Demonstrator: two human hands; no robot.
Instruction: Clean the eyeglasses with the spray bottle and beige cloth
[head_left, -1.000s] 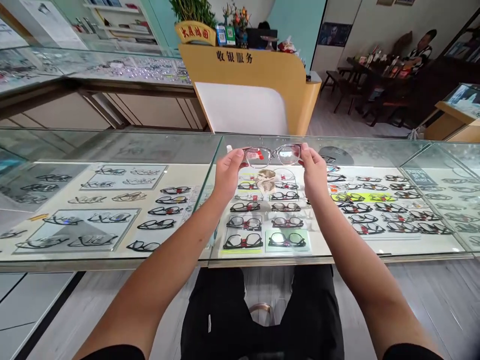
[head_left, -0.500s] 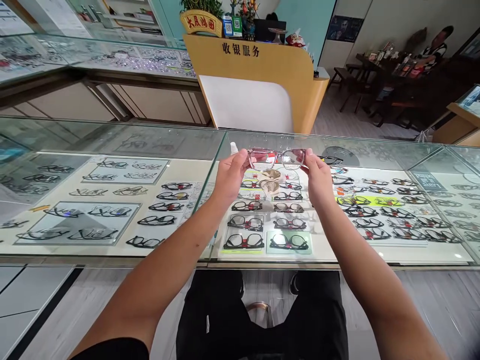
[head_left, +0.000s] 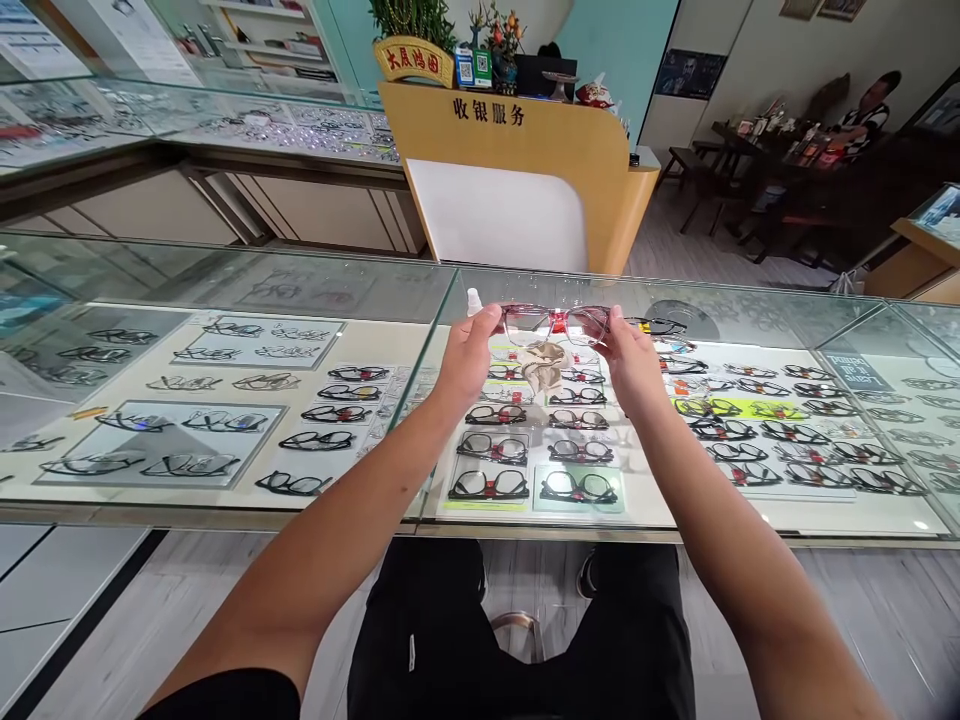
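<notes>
A pair of eyeglasses [head_left: 555,322] with a thin reddish, partly see-through frame is held up over the glass display counter [head_left: 442,390]. My left hand [head_left: 466,352] pinches its left end between thumb and fingers. On the opposite end, my right hand [head_left: 631,355] has the same kind of pinch. Below the lenses lies a crumpled beige cloth [head_left: 544,366]. Just behind my left hand stands a small white-capped bottle [head_left: 474,301], mostly hidden. Dark-framed glasses [head_left: 660,327] lie on the counter to the right of my right hand.
Rows of eyeglasses [head_left: 491,485] fill the case under the glass. Beyond it stands a yellow cashier desk [head_left: 615,200] with a plant [head_left: 412,22] on top. Another display case [head_left: 285,130] runs along the left. A person [head_left: 870,105] sits at a dark table at the far right.
The eyeglasses have tilted between my hands, so the lenses look flatter and the red middle shows. Both hands keep their hold; the view has shifted slightly.
</notes>
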